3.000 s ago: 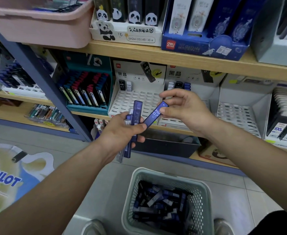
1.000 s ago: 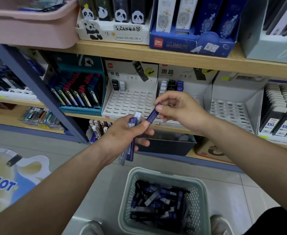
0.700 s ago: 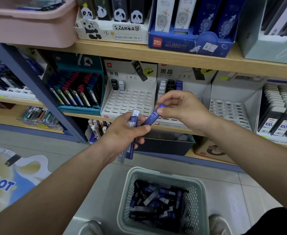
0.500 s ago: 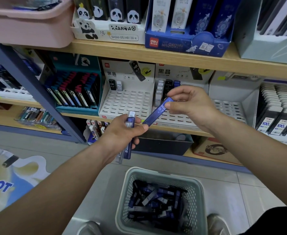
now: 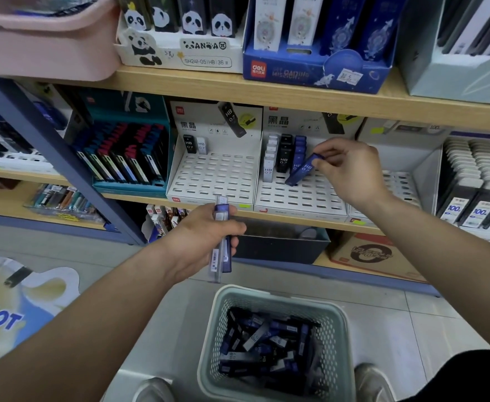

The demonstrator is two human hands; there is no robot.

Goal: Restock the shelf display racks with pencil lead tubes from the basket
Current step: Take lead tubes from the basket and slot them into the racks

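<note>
My right hand (image 5: 351, 172) pinches the top of a blue HB 0.7 lead tube (image 5: 301, 171), tilted, with its lower end on the slotted white rack (image 5: 301, 195), beside rows of white, black and blue tubes (image 5: 284, 153). My left hand (image 5: 203, 239) grips a small bunch of blue tubes (image 5: 221, 239) upright below the shelf edge. A second white rack (image 5: 211, 181) to the left carries only two tubes at its back. The pale green mesh basket (image 5: 340, 323) on the floor below holds several blue, black and white tubes.
A teal rack of pens (image 5: 122, 161) stands left of the white racks, and grey boxes of goods (image 5: 475, 184) to the right. The wooden shelf above (image 5: 267, 91) carries panda and blue Deli boxes and a pink tub (image 5: 43, 47). A slanted blue post (image 5: 64, 166) crosses at left.
My right hand has carried the blue tube up and right, away from my left hand, and set its lower end on the right rack. My left hand keeps its bunch.
</note>
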